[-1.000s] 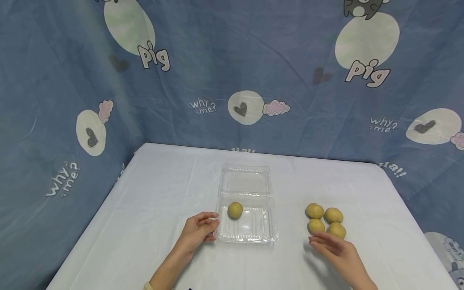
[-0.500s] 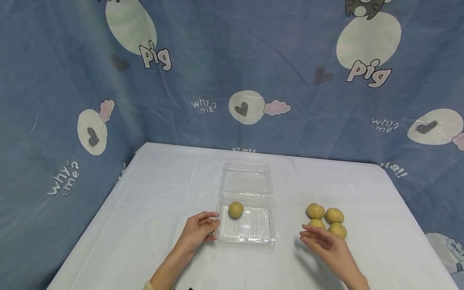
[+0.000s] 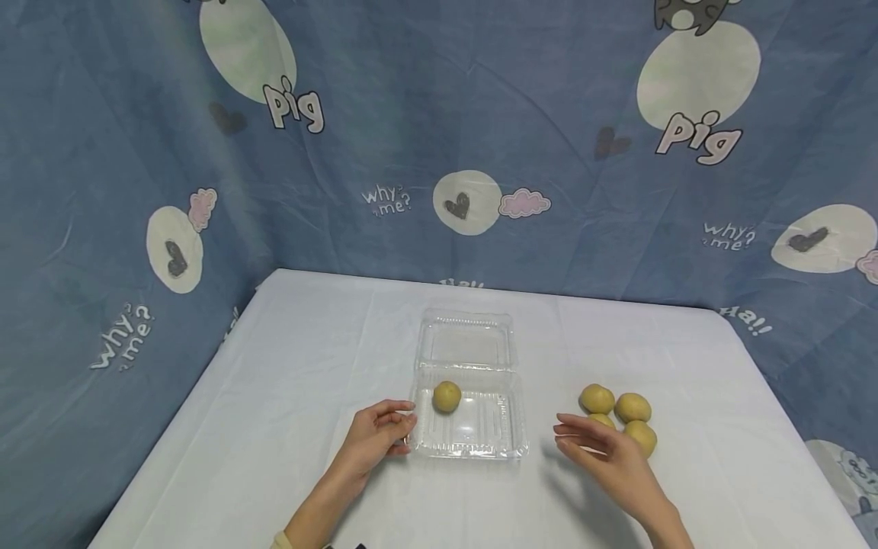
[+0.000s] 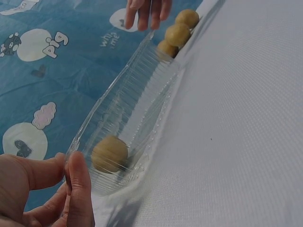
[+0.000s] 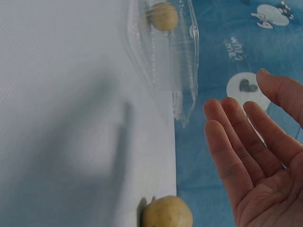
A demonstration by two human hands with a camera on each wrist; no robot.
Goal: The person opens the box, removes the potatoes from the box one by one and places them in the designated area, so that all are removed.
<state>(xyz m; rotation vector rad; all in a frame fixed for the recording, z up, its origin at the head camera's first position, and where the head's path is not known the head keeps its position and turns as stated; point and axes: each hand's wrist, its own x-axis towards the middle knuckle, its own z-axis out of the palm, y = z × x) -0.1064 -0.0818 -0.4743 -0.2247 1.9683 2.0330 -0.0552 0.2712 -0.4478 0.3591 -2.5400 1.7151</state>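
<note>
A clear plastic clamshell container lies on the white table with its lid laid back. One round yellow-brown potato sits in the back left of its base. My left hand pinches the container's left rim between thumb and fingers, as the left wrist view confirms. Over the table, right of the container, my right hand hovers with relaxed, nearly straight fingers and an empty palm. Several more potatoes lie grouped just beyond it; the hand partly hides the nearest ones.
A white cloth covers the table. Behind and to both sides hangs a blue patterned curtain, meeting the table's back edge.
My right hand has moved left and slightly away from me, from in front of the potatoes towards the container. The left hand and the container have stayed in place.
</note>
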